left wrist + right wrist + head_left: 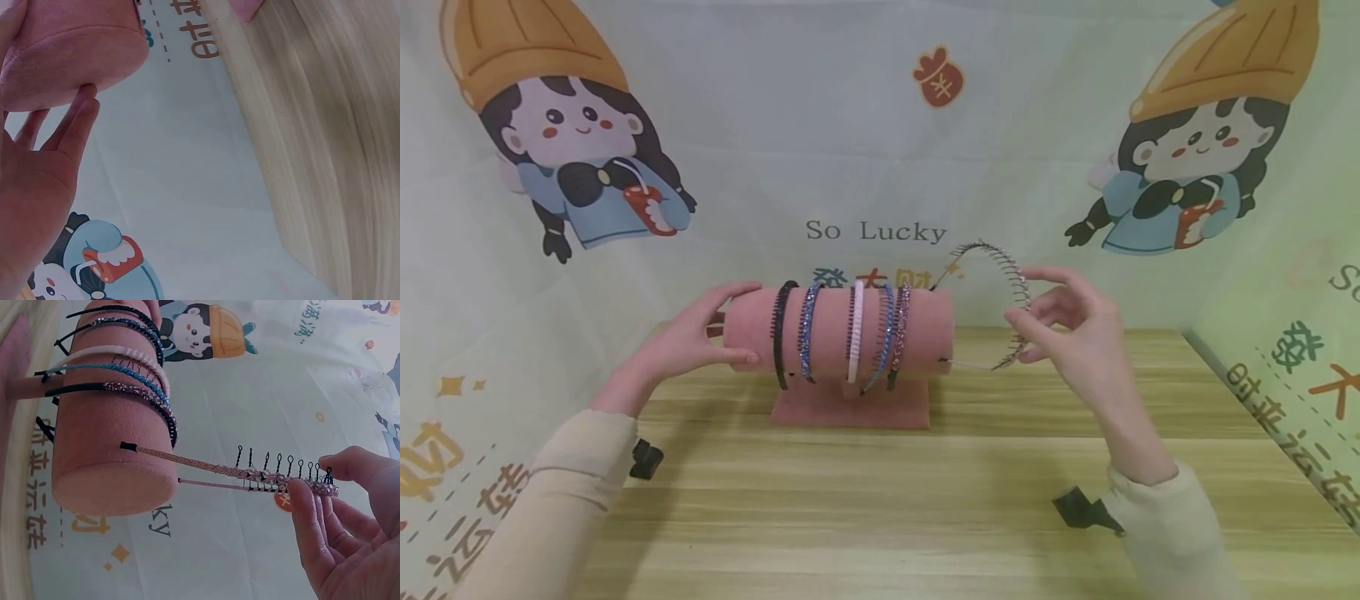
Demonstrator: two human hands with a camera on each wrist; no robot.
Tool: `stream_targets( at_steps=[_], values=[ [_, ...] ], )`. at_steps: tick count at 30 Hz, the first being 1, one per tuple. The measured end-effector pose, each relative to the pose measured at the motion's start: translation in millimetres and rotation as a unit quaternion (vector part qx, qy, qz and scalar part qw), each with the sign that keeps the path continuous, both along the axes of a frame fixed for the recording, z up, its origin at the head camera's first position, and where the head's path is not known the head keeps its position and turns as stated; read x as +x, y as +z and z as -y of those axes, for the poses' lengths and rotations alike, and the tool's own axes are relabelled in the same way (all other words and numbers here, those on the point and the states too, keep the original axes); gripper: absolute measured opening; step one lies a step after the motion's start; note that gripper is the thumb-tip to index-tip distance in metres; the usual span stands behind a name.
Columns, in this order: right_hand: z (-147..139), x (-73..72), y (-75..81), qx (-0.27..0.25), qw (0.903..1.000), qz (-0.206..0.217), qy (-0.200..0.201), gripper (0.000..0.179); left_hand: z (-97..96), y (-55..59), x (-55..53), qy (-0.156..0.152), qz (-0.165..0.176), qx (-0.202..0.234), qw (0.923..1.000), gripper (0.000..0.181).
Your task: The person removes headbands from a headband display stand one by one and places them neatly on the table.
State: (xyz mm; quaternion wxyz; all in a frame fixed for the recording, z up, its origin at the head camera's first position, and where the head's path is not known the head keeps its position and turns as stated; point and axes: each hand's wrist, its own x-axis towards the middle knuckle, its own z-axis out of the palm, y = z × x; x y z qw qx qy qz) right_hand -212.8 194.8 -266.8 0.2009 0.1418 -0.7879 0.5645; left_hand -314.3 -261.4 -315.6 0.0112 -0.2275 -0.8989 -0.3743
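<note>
A pink cylindrical headband stand (pixel 928 329) stands upright on its flat base (pixel 850 412). My left hand (pixel 673 340) grips its left end, thumb in front and fingers reaching over the top and behind. To the right, my right hand (pixel 1081 337) pinches a sparkly headband (pixel 187 461) with comb teeth, near the middle of its curve. The headband's two open ends point left; they overlap the stand's right end in the head view. Several headbands sit around the roll: a black one (pixel 779 337), blue ones, a pale pink one (pixel 856 333) and a glittery pinkish-purple one (pixel 900 333).
The stand is on a wooden tabletop (pixel 850 508). Behind it and at both sides hangs a pale printed cloth (pixel 865 150) with cartoon figures and lettering. Black wrist-camera parts show beside both sleeves.
</note>
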Motion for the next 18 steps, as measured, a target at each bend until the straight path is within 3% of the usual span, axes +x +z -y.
stream_targets(
  at_steps=[9,18],
  values=[
    [-2,1.9,0.6,0.005,0.9998,-0.018,-0.002,0.046,-6.9,9.8,8.0,-0.013,-0.044,-0.061,0.9971,0.091],
    [-3,5.6,3.5,-0.007,0.9995,-0.03,-0.005,0.044,-25.4,25.4,22.2,0.035,-0.046,-0.096,0.9937,0.089]
  ],
)
